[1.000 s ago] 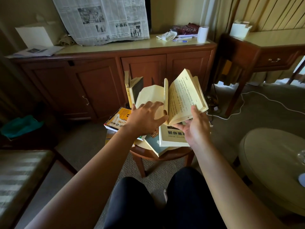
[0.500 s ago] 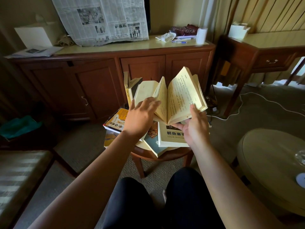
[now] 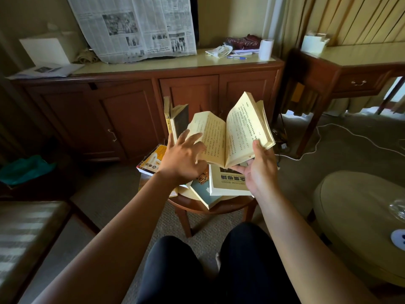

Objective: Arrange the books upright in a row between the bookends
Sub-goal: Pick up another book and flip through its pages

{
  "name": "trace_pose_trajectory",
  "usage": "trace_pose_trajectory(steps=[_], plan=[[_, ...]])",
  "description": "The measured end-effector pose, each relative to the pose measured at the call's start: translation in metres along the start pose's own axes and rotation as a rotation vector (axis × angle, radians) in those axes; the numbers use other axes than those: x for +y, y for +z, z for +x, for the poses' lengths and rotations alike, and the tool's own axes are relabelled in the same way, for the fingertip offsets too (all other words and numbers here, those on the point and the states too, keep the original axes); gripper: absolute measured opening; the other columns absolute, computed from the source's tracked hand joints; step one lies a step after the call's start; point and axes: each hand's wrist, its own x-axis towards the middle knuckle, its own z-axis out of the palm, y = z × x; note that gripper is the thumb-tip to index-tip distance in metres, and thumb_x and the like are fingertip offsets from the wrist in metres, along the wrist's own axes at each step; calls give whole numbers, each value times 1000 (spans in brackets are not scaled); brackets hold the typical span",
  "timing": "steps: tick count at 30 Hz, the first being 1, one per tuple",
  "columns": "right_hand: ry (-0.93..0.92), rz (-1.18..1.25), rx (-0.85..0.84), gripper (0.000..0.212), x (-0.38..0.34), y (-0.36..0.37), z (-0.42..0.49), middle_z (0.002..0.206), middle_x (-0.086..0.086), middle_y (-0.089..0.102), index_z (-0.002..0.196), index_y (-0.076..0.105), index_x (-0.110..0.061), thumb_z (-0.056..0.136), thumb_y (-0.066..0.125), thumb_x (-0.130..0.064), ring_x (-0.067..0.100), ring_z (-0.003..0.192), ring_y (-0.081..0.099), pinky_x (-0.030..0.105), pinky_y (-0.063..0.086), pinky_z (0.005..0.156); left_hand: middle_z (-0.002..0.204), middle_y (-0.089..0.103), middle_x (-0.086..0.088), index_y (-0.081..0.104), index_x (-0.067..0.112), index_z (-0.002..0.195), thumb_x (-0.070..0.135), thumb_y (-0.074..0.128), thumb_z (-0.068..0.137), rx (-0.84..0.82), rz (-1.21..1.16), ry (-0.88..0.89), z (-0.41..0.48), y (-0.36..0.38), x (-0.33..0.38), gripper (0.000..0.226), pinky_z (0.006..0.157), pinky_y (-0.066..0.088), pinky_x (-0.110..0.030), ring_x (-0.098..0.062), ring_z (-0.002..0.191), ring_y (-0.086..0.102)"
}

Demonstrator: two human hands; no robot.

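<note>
An open yellowed paperback (image 3: pixel 236 132) is held above a small round wooden table (image 3: pixel 221 207). My right hand (image 3: pixel 260 170) grips its lower right corner, thumb on the page. My left hand (image 3: pixel 184 156) rests with spread fingers on the left-hand pages. Behind the left hand a yellow-spined book (image 3: pixel 169 119) stands upright with a dark book (image 3: pixel 182 121) leaning on it. Under the hands lie a white book with Chinese title (image 3: pixel 228 183), a teal book (image 3: pixel 201 194) and a yellow-orange book (image 3: pixel 151 161). No bookend is plainly visible.
A long wooden sideboard (image 3: pixel 131 102) stands behind the table, with a newspaper (image 3: pixel 135 27), a paper roll (image 3: pixel 266 49) and papers on top. A desk (image 3: pixel 350 71) is at the right. A round cushioned stool (image 3: pixel 359 218) sits right of my knees; a white cable (image 3: pixel 341 130) crosses the carpet.
The left-hand pages have fallen flatter under my left hand, so the book lies wider open. My right hand keeps its grip on the lower right corner.
</note>
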Motion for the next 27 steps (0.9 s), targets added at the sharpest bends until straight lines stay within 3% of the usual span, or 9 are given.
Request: trace_pose_trajectory(steps=[4, 10, 12, 14, 16, 17, 20, 22, 27], plan=[[-6, -12, -6, 37, 1, 2, -1, 134, 3, 62, 142, 51, -31, 105, 54, -29, 27, 119, 64, 54, 63, 76, 151, 50, -3, 50, 29, 142, 67, 23, 97, -11, -59, -162, 5, 8, 13, 65, 121, 10, -73, -28, 145, 38], [-4, -4, -54, 34, 1, 0, -4, 134, 2, 63, 140, 52, -32, 106, 53, -29, 27, 119, 65, 55, 62, 78, 135, 44, -14, 51, 35, 138, 61, 36, 103, -69, -139, -483, 21, 8, 21, 47, 112, 36, -58, -37, 129, 43], [3, -10, -71, 28, 1, 0, -5, 132, 1, 64, 133, 55, -36, 106, 53, -29, 27, 119, 65, 55, 62, 79, 137, 40, -11, 49, 35, 138, 63, 46, 99, -30, -316, -613, 25, 9, 17, 49, 111, 39, -55, -34, 132, 41], [5, -15, -84, 30, 0, -1, -4, 133, 1, 64, 135, 54, -36, 106, 53, -29, 27, 120, 65, 56, 61, 80, 143, 40, -10, 38, 28, 149, 65, 63, 90, -39, -567, -803, 27, 9, 10, 74, 107, 42, -50, -32, 134, 43], [10, -26, -89, 31, -1, -2, -3, 133, 0, 64, 137, 53, -35, 106, 52, -29, 26, 120, 65, 57, 61, 80, 137, 56, -9, 41, 14, 147, 61, 81, 78, -47, -949, -1020, 29, 9, 2, 94, 91, 55, -44, -27, 122, 59], [11, -41, -86, 29, -1, -2, -3, 132, 0, 64, 135, 53, -36, 106, 52, -29, 26, 119, 65, 56, 62, 80, 128, 66, -8, 52, 11, 139, 57, 87, 73, -68, -1122, -1081, 28, 9, -2, 88, 77, 59, -42, -25, 110, 66], [-9, -151, -70, 22, 0, -3, -1, 135, 3, 62, 126, 54, -39, 106, 53, -31, 29, 123, 62, 56, 62, 82, 103, 75, -6, 69, 10, 110, 43, 93, 71, -41, -1202, -1074, 26, 14, -8, 56, 62, 56, -32, -19, 85, 72], [-31, -244, -77, 21, 4, -3, 1, 137, 2, 60, 126, 54, -39, 106, 53, -32, 27, 123, 61, 52, 63, 82, 95, 74, -2, 69, 13, 106, 30, 89, 80, 58, -1151, -1006, 25, 13, -3, 37, 60, 55, -29, -16, 79, 70], [-74, -549, -122, 9, 16, -4, -5, 109, -14, 65, 111, 56, -43, 102, 54, -46, 10, 102, 64, 43, 56, 93, 112, 72, -8, 61, 16, 126, 31, 77, 90, -28, -1189, -859, 35, 4, 28, 43, 85, 63, -51, -32, 99, 72]])
